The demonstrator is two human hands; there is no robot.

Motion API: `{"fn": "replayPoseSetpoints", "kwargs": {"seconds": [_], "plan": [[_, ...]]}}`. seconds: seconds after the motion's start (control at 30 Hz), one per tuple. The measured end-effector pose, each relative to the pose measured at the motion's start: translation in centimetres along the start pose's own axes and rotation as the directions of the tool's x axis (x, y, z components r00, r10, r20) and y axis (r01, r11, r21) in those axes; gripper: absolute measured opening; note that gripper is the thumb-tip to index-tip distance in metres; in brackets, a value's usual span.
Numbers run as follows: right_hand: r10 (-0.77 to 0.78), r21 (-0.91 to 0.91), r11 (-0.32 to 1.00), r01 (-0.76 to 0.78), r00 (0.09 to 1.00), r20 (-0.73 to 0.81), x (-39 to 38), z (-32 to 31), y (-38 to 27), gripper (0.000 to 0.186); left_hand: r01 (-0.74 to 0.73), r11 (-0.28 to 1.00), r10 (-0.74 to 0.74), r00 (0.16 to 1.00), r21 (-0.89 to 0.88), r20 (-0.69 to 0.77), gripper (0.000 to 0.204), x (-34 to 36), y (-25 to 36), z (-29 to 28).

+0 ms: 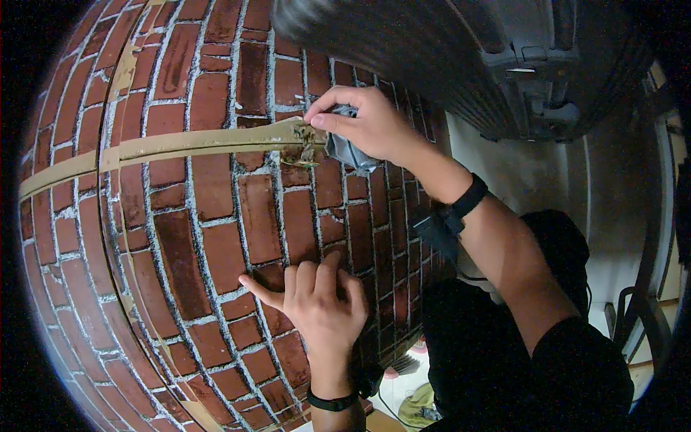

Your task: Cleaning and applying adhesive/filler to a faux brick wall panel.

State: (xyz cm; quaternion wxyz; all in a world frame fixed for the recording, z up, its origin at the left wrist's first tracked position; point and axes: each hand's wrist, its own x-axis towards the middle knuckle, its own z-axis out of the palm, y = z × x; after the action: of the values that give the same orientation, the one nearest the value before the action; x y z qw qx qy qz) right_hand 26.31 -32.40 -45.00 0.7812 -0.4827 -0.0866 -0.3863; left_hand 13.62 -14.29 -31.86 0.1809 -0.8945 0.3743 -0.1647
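Observation:
A brick-patterned panel (216, 252) with pale joint lines fills the left and middle of the view. Across its upper part runs a strip of tan tape (209, 142), torn and ragged at its right end. My right hand (360, 122) is closed there, thumb and forefinger pinching the tape's end. Just under that hand, a crumpled silver-grey patch (349, 147) clings to the panel. Lower down, my left hand (320, 306) rests against the bricks, little finger stretched out and the other fingers partly bent, holding nothing.
A dark ribbed object (446, 65), perhaps a hard case, stands at the top right. Another tape strip (124, 79) follows a seam (103, 187) at the left. A yellowish bag-like thing (419, 407) lies on the floor at the bottom, near a cable.

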Motion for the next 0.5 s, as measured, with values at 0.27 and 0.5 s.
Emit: {"fn": "replayPoseSetpoints", "kwargs": {"seconds": [0.27,0.5], "plan": [[-0.008,-0.078,0.997,0.017,0.993,0.115,0.6,0.8,-0.8,0.017,0.012,1.0,-0.012,1.0,0.008,-0.002,0.022,-0.1,0.0,0.0],[-0.08,-0.017,0.997,0.082,0.993,0.084,1.2,0.7,0.4,0.019,0.005,1.0,-0.005,1.0,0.019,-0.012,0.021,0.0,0.1,0.1]]}}
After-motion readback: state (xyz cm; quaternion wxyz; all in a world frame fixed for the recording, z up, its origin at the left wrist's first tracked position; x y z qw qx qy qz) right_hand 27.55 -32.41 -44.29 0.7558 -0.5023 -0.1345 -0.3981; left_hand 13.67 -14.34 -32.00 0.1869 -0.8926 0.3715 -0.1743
